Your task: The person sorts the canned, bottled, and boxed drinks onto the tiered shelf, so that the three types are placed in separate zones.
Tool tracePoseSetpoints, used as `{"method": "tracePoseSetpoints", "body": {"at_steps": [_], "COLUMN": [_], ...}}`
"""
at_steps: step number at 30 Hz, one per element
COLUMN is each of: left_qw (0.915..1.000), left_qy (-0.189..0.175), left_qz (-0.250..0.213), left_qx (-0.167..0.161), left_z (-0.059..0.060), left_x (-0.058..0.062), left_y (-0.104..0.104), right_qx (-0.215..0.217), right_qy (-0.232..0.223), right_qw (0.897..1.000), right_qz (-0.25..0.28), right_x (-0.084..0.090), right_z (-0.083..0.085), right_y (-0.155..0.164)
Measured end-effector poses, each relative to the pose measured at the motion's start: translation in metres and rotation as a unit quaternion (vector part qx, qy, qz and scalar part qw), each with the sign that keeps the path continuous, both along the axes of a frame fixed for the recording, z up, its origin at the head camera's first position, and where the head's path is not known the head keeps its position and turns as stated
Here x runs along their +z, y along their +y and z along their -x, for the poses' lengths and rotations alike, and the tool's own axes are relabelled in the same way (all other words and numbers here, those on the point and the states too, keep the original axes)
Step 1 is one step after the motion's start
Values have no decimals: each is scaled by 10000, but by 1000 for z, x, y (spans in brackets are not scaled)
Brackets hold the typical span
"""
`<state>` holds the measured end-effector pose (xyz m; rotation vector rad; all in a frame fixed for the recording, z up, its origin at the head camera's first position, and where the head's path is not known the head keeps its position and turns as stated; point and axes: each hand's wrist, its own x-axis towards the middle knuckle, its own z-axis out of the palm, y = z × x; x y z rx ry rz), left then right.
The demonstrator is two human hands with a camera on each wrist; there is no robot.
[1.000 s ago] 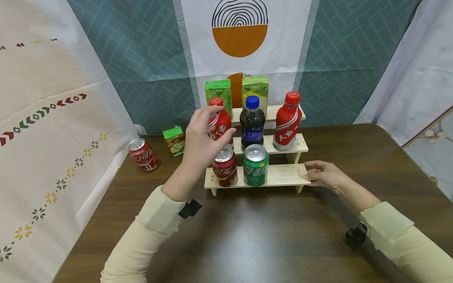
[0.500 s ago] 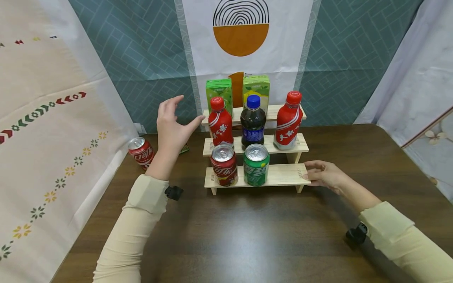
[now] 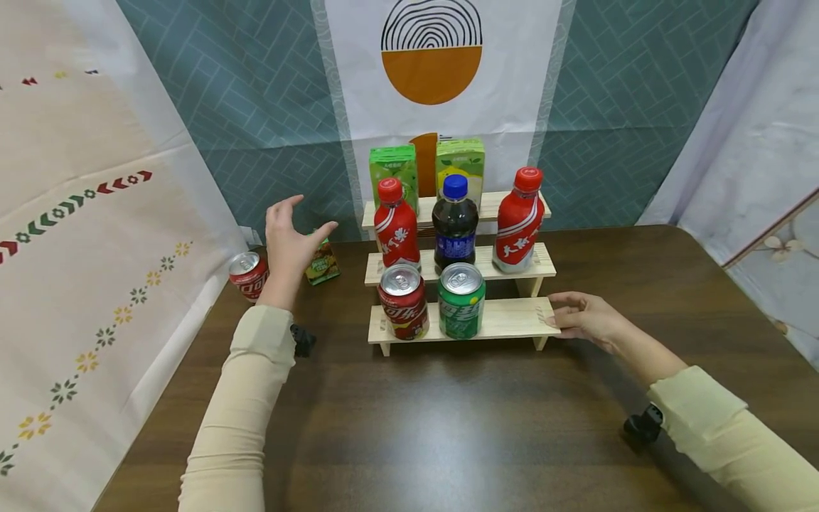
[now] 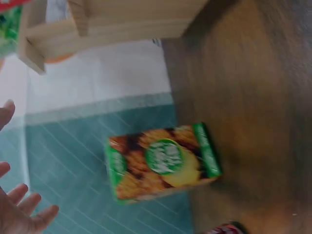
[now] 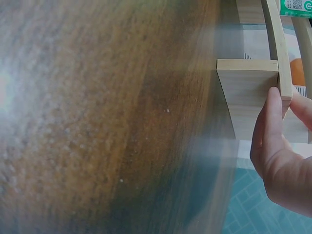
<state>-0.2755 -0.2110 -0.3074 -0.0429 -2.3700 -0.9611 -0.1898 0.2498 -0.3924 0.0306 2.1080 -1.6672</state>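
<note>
My left hand (image 3: pixel 289 245) hovers with thumb and fingers spread, holding nothing. Just behind it stands a small green-and-brown juice box (image 3: pixel 323 263), partly covered by the hand in the head view and fully visible in the left wrist view (image 4: pixel 161 163). A red cola can (image 3: pixel 248 276) is left of the wrist, partly hidden by it. My right hand (image 3: pixel 589 318) pinches the right end of the lowest step of a three-tier wooden rack (image 3: pixel 512 316). In the right wrist view, thumb and fingers (image 5: pixel 273 117) lie on either side of that board.
On the rack's bottom step stand a dark red can (image 3: pixel 403 306) and a green can (image 3: pixel 461 302). The middle step bears red bottles (image 3: pixel 397 227) (image 3: pixel 518 220) around a dark blue-capped bottle (image 3: pixel 456 227). Two green cartons (image 3: pixel 393 171) stand on top. A fabric backdrop (image 3: pixel 275 142) hangs behind.
My left hand has moved away from the red bottle on the rack's left, leftward to in front of the juice box, fingers still spread. The right hand keeps its hold on the rack.
</note>
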Motion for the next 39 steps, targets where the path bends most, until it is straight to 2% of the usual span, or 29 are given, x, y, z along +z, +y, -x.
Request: {"method": "tracePoseSetpoints", "body": {"at_steps": [6,18,24,32,39], "left_qw": [9985,9884,9839,9705,9703], "left_qy": [-491,-1436,-1571,-1938,-1891], "left_qz": [-244,-471,-838,-1372,-1469], "left_qx": [71,-137,-175,-418,-355], "left_z": [6,13,18,22,22], "left_x": [-16,-38,-50,-62,-65], "left_y": [-15,-34,-44,-53,-53], "right_qx": [-15,29,15,-26,-59], "right_qy": [-10,0,20,-19,-39], "right_qw": [10000,10000,10000,10000,9999], "right_qz": [1,27,27,37,99], "right_x": [0,-1,-2,-3,-3], "right_z": [1,1,0,0,1], "right_y": [-1,0,1,0,1]}}
